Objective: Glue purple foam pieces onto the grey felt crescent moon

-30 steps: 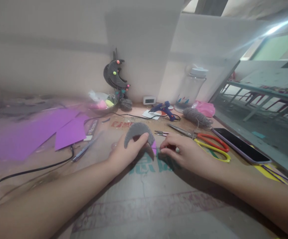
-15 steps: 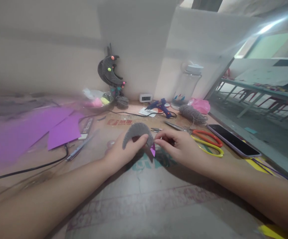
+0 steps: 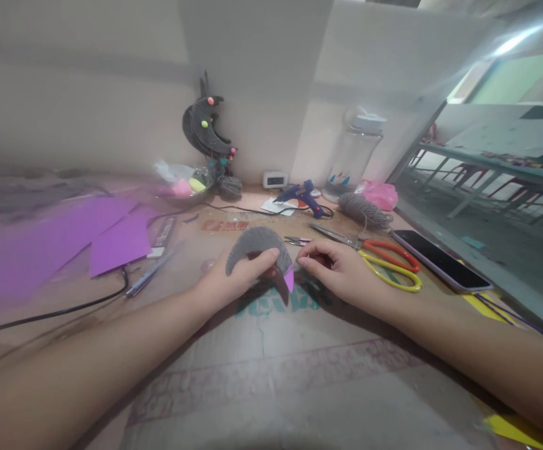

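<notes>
Here's the bench [image 3: 205, 387] spread out under my arms, with the grey crescent [image 3: 258, 237] as my marker: purple sheets [image 3: 121, 244] lie to its left, the clear bottle [image 3: 353, 153] stands beyond it to the right, and the phone [image 3: 440, 257] and scissors [image 3: 330, 234] lie to its right. My left hand [image 3: 231, 278] has the crescent pinched, thumb across its inner curve, holding it in front of me just over the bench. And my right hand [image 3: 341, 269] has just come up from beside the crescent's lower end to level with its wrapped edge, thumb and forefinger drawn together, a little apart from it; whether they pinch a strand, I can't tell. The grey yarn ball [image 3: 362, 209] sits beyond the crescent, to the right. Smallest of all, the purple tip [image 3: 289, 279] still shows bare, so I'd judge the wrapping is well along, with that end uncovered.
</notes>
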A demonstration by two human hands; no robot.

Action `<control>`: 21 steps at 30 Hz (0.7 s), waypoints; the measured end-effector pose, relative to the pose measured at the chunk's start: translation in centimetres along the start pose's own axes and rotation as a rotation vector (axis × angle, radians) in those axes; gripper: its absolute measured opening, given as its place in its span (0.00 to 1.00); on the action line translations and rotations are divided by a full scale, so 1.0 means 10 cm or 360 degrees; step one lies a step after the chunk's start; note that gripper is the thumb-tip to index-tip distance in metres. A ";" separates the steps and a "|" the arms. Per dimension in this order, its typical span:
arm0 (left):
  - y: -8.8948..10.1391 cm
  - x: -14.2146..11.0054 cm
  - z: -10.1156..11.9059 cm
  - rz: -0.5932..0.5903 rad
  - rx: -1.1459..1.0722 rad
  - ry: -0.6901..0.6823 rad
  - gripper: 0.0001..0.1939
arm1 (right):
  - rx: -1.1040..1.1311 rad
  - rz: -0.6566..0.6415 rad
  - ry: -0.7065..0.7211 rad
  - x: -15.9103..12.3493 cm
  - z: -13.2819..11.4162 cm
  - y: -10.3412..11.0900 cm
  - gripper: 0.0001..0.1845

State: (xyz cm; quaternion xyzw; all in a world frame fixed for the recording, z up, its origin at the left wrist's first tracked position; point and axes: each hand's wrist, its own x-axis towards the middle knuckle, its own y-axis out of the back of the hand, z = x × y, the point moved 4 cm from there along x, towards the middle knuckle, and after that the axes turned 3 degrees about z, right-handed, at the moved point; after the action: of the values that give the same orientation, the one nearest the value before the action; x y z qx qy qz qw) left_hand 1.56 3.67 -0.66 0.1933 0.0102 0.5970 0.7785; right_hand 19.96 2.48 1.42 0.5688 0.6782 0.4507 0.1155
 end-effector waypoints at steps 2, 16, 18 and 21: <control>0.00 0.00 -0.01 -0.0029 0.0010 -0.0001 0.18 | -0.0004 0.0020 0.0014 0.00 0.00 0.00 0.08; -0.02 -0.01 -0.06 -0.0118 -0.0084 -0.0005 0.18 | 0.0024 0.0016 0.0097 0.00 -0.02 -0.02 0.08; -0.01 0.00 -0.09 -0.0059 -0.0089 0.0026 0.18 | 0.0048 0.0026 0.0149 0.01 0.00 -0.02 0.09; 0.00 0.01 -0.11 -0.0015 -0.0136 0.0116 0.19 | 0.0130 0.0162 0.0191 0.04 0.08 0.01 0.12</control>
State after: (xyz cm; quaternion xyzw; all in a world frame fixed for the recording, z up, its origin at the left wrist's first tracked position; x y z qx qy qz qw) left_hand 1.32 4.06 -1.70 0.1379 0.0138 0.5999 0.7880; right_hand 20.45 3.21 1.23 0.5789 0.6718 0.4613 0.0284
